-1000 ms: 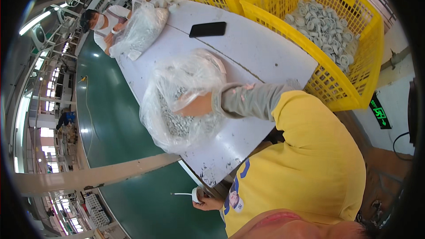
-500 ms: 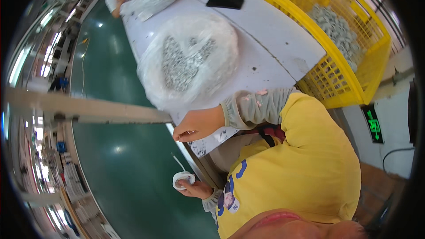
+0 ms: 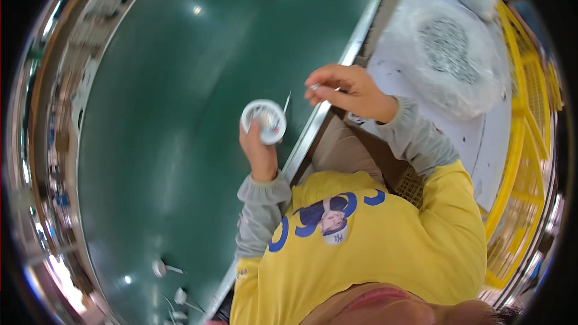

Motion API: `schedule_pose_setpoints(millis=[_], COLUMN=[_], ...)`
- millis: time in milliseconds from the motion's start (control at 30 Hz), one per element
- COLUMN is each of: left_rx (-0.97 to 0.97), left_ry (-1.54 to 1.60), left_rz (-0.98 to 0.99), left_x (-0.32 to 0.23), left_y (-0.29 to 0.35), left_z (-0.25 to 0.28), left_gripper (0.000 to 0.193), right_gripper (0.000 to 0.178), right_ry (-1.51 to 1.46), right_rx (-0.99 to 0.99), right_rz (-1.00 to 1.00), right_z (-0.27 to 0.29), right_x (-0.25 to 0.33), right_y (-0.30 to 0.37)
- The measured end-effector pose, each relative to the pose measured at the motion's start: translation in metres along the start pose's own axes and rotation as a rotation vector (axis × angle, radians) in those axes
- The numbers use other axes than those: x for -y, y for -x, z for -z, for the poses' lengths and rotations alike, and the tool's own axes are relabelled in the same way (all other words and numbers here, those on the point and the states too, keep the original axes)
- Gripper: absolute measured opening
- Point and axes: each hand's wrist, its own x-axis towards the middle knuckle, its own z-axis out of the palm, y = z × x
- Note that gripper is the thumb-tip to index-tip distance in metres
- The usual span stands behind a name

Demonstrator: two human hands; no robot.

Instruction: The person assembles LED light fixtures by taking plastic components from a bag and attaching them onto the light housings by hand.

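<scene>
My left hand (image 3: 260, 155) is closed on a round white plastic housing (image 3: 269, 114), shaped like a shallow cup with its open side up. A thin pale lead (image 3: 287, 102) sticks out beside its rim. The thumb reaches into the cup; small details inside are too blurred to name. To the right and a little higher, my right hand (image 3: 356, 91) pinches a small silvery metal piece (image 3: 315, 86) between thumb and fingertips, apart from the housing. A clear plastic bag (image 3: 415, 78) of many small metal pieces (image 3: 448, 48) lies on the white table beyond my right hand.
A green belt-like surface (image 3: 174, 144) with a metal edge (image 3: 310, 132) runs under my left hand. Several white parts with leads (image 3: 159, 268) lie on it at the lower left. The white table (image 3: 385, 63) and yellow plastic crates (image 3: 512, 174) stand on the right.
My view has turned toward the green surface, so the bag now appears farther right. My right hand has come from beside the bag toward the housing, which my left hand still holds.
</scene>
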Motion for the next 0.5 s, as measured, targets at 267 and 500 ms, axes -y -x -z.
schedule_pose_setpoints(millis=[267, 500], left_rx=[0.0, 0.073], left_ry=[-0.008, -0.002], left_rz=[-0.082, -0.008], left_x=[-0.007, -0.01], left_y=[0.003, 0.006], left_z=[0.009, 0.014], left_gripper=[0.035, 0.04], right_gripper=[0.031, 0.025], right_ry=[0.108, 0.139], right_rx=[0.042, 0.02], right_rz=[-0.152, -0.216], right_z=[-0.014, -0.015], right_x=[-0.022, -0.036], right_y=[-0.005, -0.012])
